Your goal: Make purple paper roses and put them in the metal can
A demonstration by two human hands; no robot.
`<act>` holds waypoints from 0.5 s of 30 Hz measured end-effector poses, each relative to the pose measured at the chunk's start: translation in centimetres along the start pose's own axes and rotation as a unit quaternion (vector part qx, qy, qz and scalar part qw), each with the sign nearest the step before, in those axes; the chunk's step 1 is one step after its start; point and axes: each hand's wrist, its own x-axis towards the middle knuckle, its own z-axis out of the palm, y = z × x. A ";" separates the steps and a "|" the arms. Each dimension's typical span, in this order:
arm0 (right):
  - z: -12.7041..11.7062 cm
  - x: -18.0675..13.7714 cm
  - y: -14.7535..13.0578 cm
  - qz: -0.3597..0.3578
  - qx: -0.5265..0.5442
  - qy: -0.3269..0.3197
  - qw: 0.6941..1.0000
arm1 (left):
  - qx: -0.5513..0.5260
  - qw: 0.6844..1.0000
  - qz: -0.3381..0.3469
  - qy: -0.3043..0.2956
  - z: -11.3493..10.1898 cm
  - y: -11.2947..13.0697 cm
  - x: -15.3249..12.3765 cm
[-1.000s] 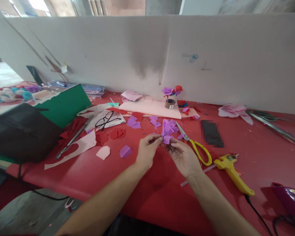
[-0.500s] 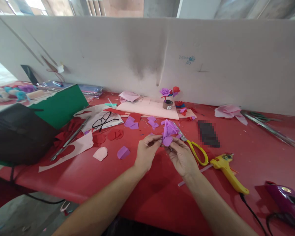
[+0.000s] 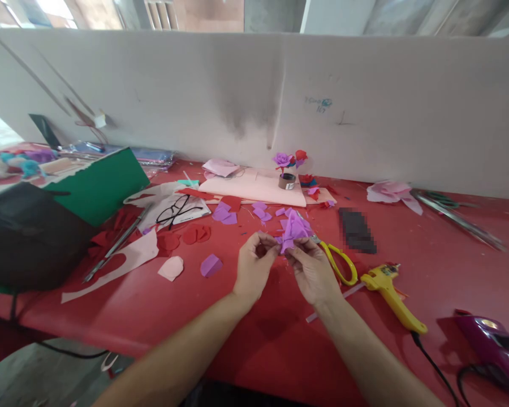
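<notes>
Over the red surface [image 3: 182, 294], ruffled purple paper flower [image 3: 296, 225]
Left hand [image 3: 254, 263] and right hand [image 3: 314, 271], nearly closed, pinch its bottom; light pressure should prevent creasing.

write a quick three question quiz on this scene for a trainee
1. What are the left hand and the right hand holding together?
2. True or false: the scissors are gripped in the right hand.
3. What colour is the glue gun?
a) green
b) yellow
c) white

Key:
1. A purple flower, pinched between the fingers of both.
2. False; they lie on the red table beside that hand.
3. b
</notes>
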 end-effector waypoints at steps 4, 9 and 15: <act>0.1 0.0 0.0 -0.013 0.009 0.005 1.000 | 0.029 0.999 0.017 -0.004 0.1 -0.1 -0.2; 0.1 0.0 0.1 -0.012 0.033 0.023 0.999 | 0.011 1.000 -0.013 -0.009 0.3 0.6 -0.3; 0.0 -0.1 -0.4 -0.012 0.016 -0.008 1.000 | -0.064 0.987 -0.121 -0.089 0.2 1.3 -0.2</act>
